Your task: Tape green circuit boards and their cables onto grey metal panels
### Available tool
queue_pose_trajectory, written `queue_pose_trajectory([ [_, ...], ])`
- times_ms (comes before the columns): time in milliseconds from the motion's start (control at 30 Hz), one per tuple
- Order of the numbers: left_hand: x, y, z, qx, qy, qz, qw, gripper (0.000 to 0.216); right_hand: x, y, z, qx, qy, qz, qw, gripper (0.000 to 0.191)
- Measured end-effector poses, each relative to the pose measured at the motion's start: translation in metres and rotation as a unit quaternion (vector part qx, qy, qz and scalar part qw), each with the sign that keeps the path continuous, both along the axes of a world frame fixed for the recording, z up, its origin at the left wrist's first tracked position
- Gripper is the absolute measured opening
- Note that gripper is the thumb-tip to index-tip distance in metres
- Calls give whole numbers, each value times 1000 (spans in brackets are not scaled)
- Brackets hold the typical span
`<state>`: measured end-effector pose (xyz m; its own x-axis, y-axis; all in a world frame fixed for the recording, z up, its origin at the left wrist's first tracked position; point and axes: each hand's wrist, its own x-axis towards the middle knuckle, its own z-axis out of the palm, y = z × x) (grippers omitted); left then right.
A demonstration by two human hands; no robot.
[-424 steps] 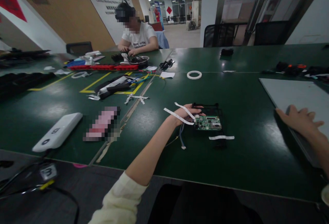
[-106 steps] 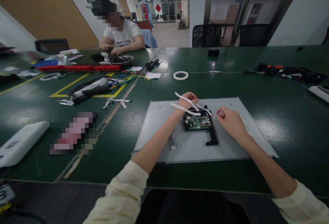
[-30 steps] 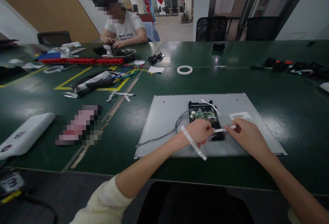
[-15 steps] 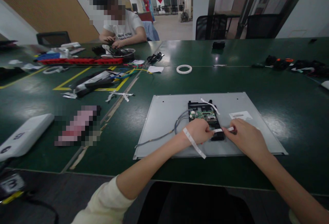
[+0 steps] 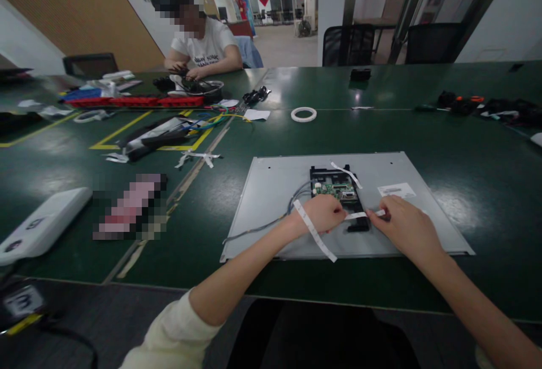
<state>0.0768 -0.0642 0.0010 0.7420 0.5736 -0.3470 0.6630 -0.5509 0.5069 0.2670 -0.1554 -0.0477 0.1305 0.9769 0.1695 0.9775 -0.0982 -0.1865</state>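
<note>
A grey metal panel (image 5: 275, 188) lies flat on the green table (image 5: 381, 126). On it sits a black bracket with a small green circuit board (image 5: 336, 188) and grey wires (image 5: 271, 223) trailing left. My left hand (image 5: 324, 215) is closed at the bracket's near end, pinching one end of a white tape strip (image 5: 359, 215). My right hand (image 5: 404, 228) pinches the strip's other end, stretching it across the bracket. Another white strip (image 5: 315, 239) sticks to my left wrist, and a third (image 5: 346, 172) lies over the bracket's far edge.
A white tape roll (image 5: 304, 114) lies beyond the panel. Left of it are loose tape strips (image 5: 199, 157), a white device (image 5: 42, 225), cables and a red strip (image 5: 135, 100). Another person (image 5: 203, 47) works at the far left. Tools (image 5: 461, 102) lie at the far right.
Since a second ago both hands have stayed at the bracket's near end with the strip held between them. The left hand shifted slightly left and the strip lowered toward the bracket.
</note>
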Motion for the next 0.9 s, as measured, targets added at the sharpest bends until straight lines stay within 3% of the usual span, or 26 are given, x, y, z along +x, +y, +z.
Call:
queue_pose_trajectory([
  [133,4,-7,-3,126,21,15,992,37,1,0,0,5,-3,4,1000,34],
  [300,1,-9,-3,157,44,8,987,42,3,0,0,9,-10,-12,1000,39],
  [633,-10,6,7,35,29,-30,999,39,7,-1,4,-22,9,-22,999,44],
  [900,-14,6,13,-45,28,-8,999,32,10,-3,5,-14,30,-12,999,37],
])
